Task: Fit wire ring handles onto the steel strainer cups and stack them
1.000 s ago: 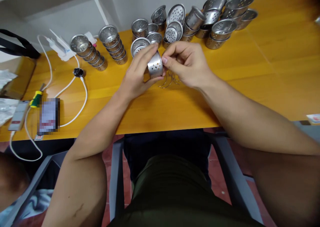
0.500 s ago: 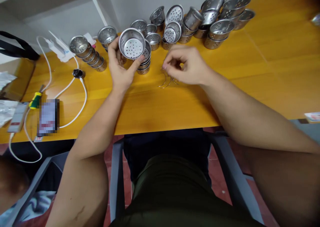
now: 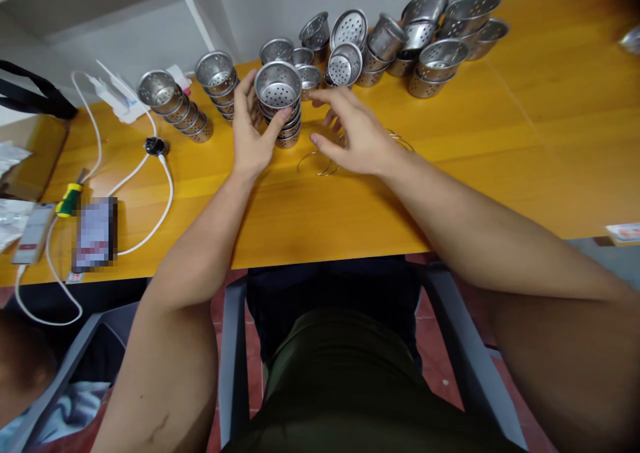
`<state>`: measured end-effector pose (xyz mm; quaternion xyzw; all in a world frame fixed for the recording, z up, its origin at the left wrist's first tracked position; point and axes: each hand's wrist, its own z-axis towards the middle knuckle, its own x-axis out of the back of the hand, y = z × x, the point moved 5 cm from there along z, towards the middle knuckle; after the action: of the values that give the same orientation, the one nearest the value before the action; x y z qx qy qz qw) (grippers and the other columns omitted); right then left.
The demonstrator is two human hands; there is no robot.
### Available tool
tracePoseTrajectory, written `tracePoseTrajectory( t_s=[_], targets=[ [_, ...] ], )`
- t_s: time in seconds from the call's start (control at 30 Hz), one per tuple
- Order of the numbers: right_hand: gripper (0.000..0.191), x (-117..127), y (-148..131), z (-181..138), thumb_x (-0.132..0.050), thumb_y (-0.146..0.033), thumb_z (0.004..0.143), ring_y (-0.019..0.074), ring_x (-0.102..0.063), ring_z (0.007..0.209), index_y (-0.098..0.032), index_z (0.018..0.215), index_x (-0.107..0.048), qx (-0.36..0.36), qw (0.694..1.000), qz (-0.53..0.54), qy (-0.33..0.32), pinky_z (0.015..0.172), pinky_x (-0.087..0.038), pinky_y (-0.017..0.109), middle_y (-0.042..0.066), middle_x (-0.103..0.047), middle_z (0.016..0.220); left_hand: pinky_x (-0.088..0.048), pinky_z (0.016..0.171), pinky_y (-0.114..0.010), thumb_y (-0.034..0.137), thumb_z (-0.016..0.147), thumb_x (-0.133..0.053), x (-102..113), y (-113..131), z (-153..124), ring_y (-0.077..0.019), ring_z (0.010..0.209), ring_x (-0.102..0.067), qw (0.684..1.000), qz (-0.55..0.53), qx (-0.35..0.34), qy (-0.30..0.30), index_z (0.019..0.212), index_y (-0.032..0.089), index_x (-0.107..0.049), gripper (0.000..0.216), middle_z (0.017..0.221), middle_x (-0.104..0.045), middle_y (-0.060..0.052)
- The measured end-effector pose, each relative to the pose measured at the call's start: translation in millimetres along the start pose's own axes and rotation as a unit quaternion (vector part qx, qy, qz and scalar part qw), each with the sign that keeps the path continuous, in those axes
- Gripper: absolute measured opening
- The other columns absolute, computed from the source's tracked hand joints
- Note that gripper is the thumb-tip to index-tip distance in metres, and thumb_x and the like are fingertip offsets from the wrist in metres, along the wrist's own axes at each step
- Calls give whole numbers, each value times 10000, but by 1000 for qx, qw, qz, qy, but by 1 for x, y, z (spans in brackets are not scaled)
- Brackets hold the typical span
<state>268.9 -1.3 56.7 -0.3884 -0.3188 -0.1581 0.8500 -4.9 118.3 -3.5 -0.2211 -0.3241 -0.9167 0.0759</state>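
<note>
While left hand (image 3: 251, 136) grips top cup (image 3: 278, 88), right hand (image 3: 361, 136) spread, wires (image 3: 327, 172) partly hidden

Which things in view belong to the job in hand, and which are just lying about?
Likely in the job:
- perforated cup gripped by left hand
- other metal cups
- thin wire pieces beside open right hand

Likely just lying about:
- screwdriver
- pixelated device
- white cable
- power strip
</note>
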Motion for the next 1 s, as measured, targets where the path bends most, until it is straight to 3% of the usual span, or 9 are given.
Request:
tracePoseTrajectory(
  t_s=[0.07, 0.13, 0.2, 0.3, 0.47, 0.6, 0.7, 0.83, 1.0],
  targets=[
    [950, -3, -3, 1, -846, -605, 1195, 502, -727, 1660, -424, 2056, -489, 4, 1000, 6, -5, 1460, -640, 742, 140, -675, 1917, -499, 1652, -592, 958, 1275, -544, 0, 1, 1, -253, 2009, -460, 1000, 6, -2, -16, 2054, 555, -132, 970, 2118, -516, 55],
    [1051, -5, -6, 2, -872, -616, 1163, 507, -605, 1821, -455, 2100, -425, 3, 1000, 10, -9, 1542, -565, 757, 112, -622, 1986, -585, 1585, -608, 1010, 1203, -659, 1, 4, 3, -331, 1938, -579, 1000, 0, 7, -1, 2022, 520, -282, 1026, 2054, -604, -14],
    [1052, -7, -9, 4, -891, -660, 1138, 504, -464, 1942, -488, 2085, -466, 7, 1000, 17, -6, 1607, -479, 775, 79, -569, 2038, -664, 1501, -624, 1031, 1119, -794, 2, 10, 3, -398, 1841, -690, 1000, -20, 11, 14, 1951, 511, -437, 1043, 1970, -678, -58],
    [932, -6, -9, 6, -885, -749, 1124, 495, -345, 2012, -545, 1989, -605, 4, 1000, 28, 6, 1651, -385, 804, 34, -544, 2058, -698, 1453, -630, 1026, 1126, -797, -5, 19, -1, -409, 1774, -732, 999, -30, 10, -16, 1952, 513, -457, 1030, 1951, -683, -63],
    [545, -3, -5, 8, -758, -808, 1206, 465, -480, 1923, -508, 1655, -829, -14, 999, 41, 27, 1625, -451, 763, 32, -631, 1976, -547, 1591, -669, 1064, 1002, -924, -24, 14, -12, -478, 1920, -566, 996, -39, -25, -70, 2058, 431, -231, 1413, 2054, -519, -154],
    [465, 1, -14, 8, -779, -823, 1216, 487, -570, 1829, -429, 1456, -837, -1, 998, 44, 40, 1589, -492, 748, 80, -658, 1918, -556, 1559, -646, 1059, 1065, -850, -39, 4, -17, -458, 1788, -703, 993, -44, -20, -103, 1983, 367, -392, 1238, 1888, -671, -167],
    [396, 5, -25, 9, -804, -721, 1223, 507, -550, 1829, -433, 1495, -818, -4, 1000, 7, 30, 1563, -496, 805, 112, -666, 1888, -561, 1555, -650, 1055, 1051, -872, -42, 8, -19, -462, 1756, -724, 995, -37, 5, -92, 1934, 344, -486, 1198, 1835, -714, -179],
    [450, 8, -36, 10, -847, -668, 1204, 539, -538, 1815, -446, 1590, -785, 3, 999, -39, -1, 1486, -548, 868, 145, -686, 1829, -615, 1511, -658, 1034, 1081, -851, -44, 19, -21, -446, 1665, -788, 994, -37, 13, -97, 1829, 293, -604, 1081, 1753, -775, -193],
    [432, 9, -38, 12, -827, -613, 1221, 523, -576, 1774, -446, 1616, -786, 11, 998, -51, -26, 1477, -582, 794, 148, -690, 1797, -633, 1494, -636, 1017, 1142, -770, -47, 25, -20, -415, 1652, -803, 993, -50, 8, -105, 1788, 263, -612, 1005, 1759, -779, -206]
  ],
)
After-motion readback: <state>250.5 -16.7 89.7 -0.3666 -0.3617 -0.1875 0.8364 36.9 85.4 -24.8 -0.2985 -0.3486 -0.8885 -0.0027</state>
